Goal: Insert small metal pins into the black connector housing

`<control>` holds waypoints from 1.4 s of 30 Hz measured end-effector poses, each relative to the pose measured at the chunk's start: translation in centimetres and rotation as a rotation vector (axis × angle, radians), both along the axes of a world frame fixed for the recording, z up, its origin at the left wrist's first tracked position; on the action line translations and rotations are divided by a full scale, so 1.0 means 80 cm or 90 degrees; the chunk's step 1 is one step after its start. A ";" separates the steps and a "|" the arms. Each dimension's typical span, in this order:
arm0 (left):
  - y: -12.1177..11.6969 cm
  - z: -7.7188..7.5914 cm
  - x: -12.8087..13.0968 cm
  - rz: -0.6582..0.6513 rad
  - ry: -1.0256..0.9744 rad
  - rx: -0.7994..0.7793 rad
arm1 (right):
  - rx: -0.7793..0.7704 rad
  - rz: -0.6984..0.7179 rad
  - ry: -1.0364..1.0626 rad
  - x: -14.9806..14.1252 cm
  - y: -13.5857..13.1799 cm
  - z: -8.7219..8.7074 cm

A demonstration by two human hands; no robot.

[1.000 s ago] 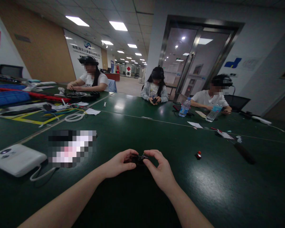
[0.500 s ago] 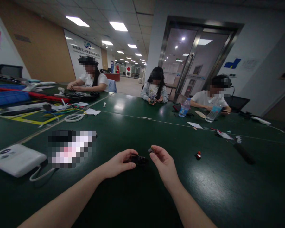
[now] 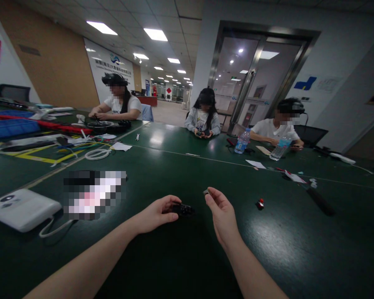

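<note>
Between the thumb and fingers of my left hand (image 3: 162, 211) is a small black device (image 3: 183, 209) with bumps on its top; its exact kind is unclear. It sits low over the green table (image 3: 162, 174). My right hand (image 3: 222, 209) is a short way to the right, pinching a small greyish flat piece (image 3: 206, 192) between thumb and forefinger. That piece is too small to name and is apart from the black device. Farther right on the tabletop lies a small red and white object (image 3: 260, 203).
At the left are a white power bank (image 3: 23, 209), a blurred-out phone (image 3: 93, 197) and a coiled white cable (image 3: 97, 154). Blue trays (image 3: 12, 129) stand behind them. Two water bottles (image 3: 242, 141) and a dark-handled tool (image 3: 320, 200) are at the right. Three people sit across the table.
My right hand has moved a little to the right with the small piece, away from the black device. My left hand and the device have stayed in place.
</note>
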State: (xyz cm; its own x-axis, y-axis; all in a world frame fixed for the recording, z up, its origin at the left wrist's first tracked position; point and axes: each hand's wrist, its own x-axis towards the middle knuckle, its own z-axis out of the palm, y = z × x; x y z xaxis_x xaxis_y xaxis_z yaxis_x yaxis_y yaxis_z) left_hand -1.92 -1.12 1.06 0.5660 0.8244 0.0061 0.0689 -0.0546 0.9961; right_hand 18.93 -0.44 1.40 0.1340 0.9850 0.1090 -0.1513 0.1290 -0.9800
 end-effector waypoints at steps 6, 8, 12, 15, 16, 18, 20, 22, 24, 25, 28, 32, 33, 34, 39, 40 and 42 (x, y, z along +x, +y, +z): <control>-0.002 0.004 -0.001 -0.006 0.004 -0.009 | -0.035 -0.031 0.021 0.005 0.000 0.000; -0.001 0.003 -0.001 -0.007 0.009 -0.006 | -0.046 -0.038 0.038 0.006 0.001 -0.001; 0.000 0.000 -0.001 -0.005 0.004 -0.004 | -0.047 -0.055 0.045 0.008 0.005 -0.007; 0.000 0.000 -0.001 -0.003 0.000 -0.006 | -0.052 -0.069 0.038 0.008 0.008 -0.011; 0.000 0.000 -0.001 -0.003 0.002 -0.008 | -0.055 -0.072 0.036 0.008 0.009 -0.012; -0.001 0.001 -0.001 -0.004 0.004 -0.011 | -0.058 -0.073 0.030 0.008 0.009 -0.013; -0.001 0.001 -0.001 -0.007 0.001 -0.011 | -0.064 -0.074 0.028 0.009 0.010 -0.013; 0.000 0.001 0.000 -0.007 -0.005 -0.009 | -0.075 -0.073 0.036 0.010 0.010 -0.014; 0.000 0.001 0.000 -0.007 -0.008 -0.007 | -0.087 -0.074 0.052 0.011 0.010 -0.014; 0.000 0.001 0.000 -0.007 -0.008 -0.007 | -0.093 -0.075 0.058 0.011 0.010 -0.014; 0.000 0.000 -0.001 -0.005 -0.007 -0.006 | -0.104 -0.078 0.077 0.011 0.010 -0.014; -0.001 0.000 0.000 -0.005 -0.019 -0.013 | -0.119 -0.082 0.094 0.010 0.011 -0.014; -0.001 0.000 0.000 -0.005 -0.024 -0.015 | -0.121 -0.083 0.098 0.010 0.011 -0.014; -0.001 0.000 0.000 -0.005 -0.026 -0.016 | -0.124 -0.083 0.103 0.011 0.011 -0.014; -0.002 0.001 0.001 0.004 -0.011 -0.012 | -0.136 -0.072 0.144 0.010 0.010 -0.011; -0.002 0.002 0.001 0.005 -0.006 -0.012 | -0.141 -0.069 0.155 0.010 0.009 -0.010; -0.002 0.003 0.001 0.008 0.001 -0.012 | -0.150 -0.070 0.174 0.009 0.009 -0.009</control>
